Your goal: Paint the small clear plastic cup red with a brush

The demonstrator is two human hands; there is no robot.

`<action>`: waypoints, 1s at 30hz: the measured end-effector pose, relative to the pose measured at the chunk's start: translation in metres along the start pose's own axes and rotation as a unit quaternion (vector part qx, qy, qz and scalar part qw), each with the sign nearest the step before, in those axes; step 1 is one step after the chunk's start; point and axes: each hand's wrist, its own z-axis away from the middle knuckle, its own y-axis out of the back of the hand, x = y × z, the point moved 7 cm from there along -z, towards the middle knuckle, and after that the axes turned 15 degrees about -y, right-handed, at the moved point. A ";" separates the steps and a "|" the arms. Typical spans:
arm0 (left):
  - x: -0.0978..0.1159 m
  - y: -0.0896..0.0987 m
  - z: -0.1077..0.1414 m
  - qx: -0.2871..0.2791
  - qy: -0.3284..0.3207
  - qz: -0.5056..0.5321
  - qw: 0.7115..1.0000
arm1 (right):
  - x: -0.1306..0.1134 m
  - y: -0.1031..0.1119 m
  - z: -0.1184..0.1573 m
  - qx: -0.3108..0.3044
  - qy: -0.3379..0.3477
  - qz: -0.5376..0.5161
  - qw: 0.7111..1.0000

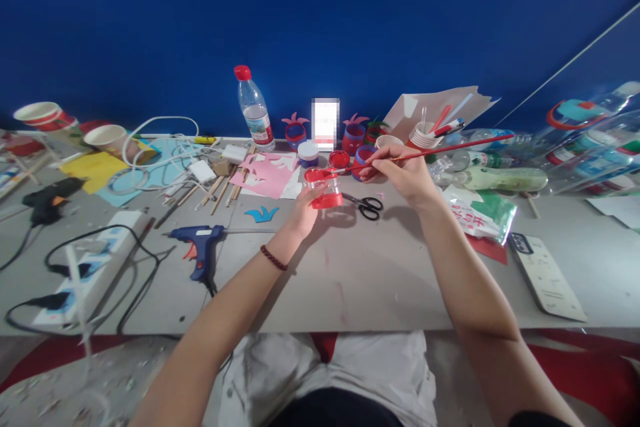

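My left hand (306, 212) is closed around a small clear plastic cup (329, 188) with red paint on its rim and lower part. It is held a little above the table, tilted. In my right hand (400, 170) is a long red paintbrush (460, 145), pinched near its tip end, with the handle pointing right. The brush tip reaches to the cup's upper edge. Just behind the cup stands an open pot of red paint (339, 160). Black-handled scissors (369, 207) lie right of the cup, and a blue paper cutout (261, 215) lies to its left.
A blue glue gun (199, 247) and a power strip (95, 260) with cords lie at left. Behind stand a water bottle (256, 113) and several painted cups (354, 137). Plastic bottles (505, 178) and a phone (547, 277) are at right. A blue wall closes off the back.
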 end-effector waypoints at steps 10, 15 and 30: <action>-0.005 0.001 0.002 -0.024 0.048 0.052 0.997 | -0.009 0.011 0.003 0.020 0.035 0.020 0.999; -0.001 0.002 0.000 -0.026 0.023 0.035 0.999 | -0.013 0.024 0.002 0.051 0.051 0.035 0.997; 0.008 -0.002 0.000 -0.005 -0.036 -0.052 0.998 | -0.025 -0.004 0.034 0.113 0.109 0.178 0.971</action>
